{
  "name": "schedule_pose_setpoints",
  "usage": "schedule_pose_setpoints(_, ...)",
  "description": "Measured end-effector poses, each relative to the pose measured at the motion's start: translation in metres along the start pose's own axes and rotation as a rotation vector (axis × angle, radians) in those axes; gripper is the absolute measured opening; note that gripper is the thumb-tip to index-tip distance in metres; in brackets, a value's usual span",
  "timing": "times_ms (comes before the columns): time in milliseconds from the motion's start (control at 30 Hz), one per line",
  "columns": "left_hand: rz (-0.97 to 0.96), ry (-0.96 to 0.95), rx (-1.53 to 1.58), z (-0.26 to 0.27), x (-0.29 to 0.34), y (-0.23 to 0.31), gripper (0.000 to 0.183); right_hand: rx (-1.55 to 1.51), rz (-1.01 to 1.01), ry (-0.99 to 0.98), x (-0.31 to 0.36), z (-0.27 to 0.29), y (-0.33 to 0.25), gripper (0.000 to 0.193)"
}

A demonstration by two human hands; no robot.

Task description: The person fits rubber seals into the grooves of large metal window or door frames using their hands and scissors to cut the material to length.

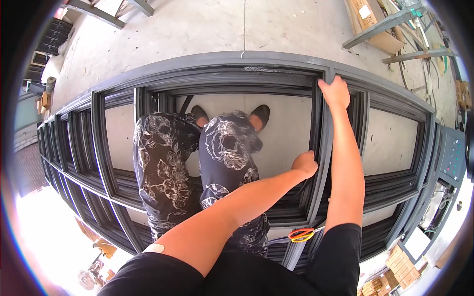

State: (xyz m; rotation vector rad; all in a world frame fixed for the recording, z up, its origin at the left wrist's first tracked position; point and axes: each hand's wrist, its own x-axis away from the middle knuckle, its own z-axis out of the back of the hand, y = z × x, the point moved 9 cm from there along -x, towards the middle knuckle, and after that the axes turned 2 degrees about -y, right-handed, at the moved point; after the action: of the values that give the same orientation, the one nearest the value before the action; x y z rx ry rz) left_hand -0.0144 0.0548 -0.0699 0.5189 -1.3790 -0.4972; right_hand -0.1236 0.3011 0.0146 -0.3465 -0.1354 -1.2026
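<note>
A long dark grey metal frame [212, 60], divided into several rectangular openings, stretches across in front of me. My left hand [306, 165] is closed beside the inner edge of an upright bar [323, 163]; what its fingers hold is hidden. Farther up, at the top corner of that bar, my right hand [336, 93] grips over it, the thumb on the inner side. A thin black strip [302, 190] slants below my left hand, close to the bar. Scissors [302, 235] with orange and yellow handles lie on the frame by my right upper arm.
My legs [227, 148] stand within the frame's openings. Grey metal stands [390, 27] and a cardboard box [368, 17] are at the far right on the concrete floor [197, 29]. A grey control panel [452, 153] with buttons stands at the right edge. More cartons [402, 264] sit lower right.
</note>
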Motion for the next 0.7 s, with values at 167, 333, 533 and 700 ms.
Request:
schedule_pose_setpoints(167, -0.117, 0.180, -0.101, 0.008, -0.001, 0.008, 0.019, -0.003, 0.020, 0.153, 0.047, -0.006, 0.012, 0.049)
schedule_pose_setpoints(333, -0.174, 0.158, -0.159, 0.010, 0.008, 0.029, 0.017, 0.007, 0.028, 0.237, 0.051, 0.007, 0.004, 0.046)
schedule_pose_setpoints(533, -0.145, 0.120, -0.216, 0.011, 0.019, 0.035, 0.018, 0.033, 0.015, 0.188, 0.067, -0.002, 0.016, 0.043)
schedule_pose_setpoints(700, -0.166, 0.125, -0.237, 0.013, 0.013, 0.031, 0.020, 0.017, 0.083, 0.097, 0.075, -0.002, 0.013, 0.048)
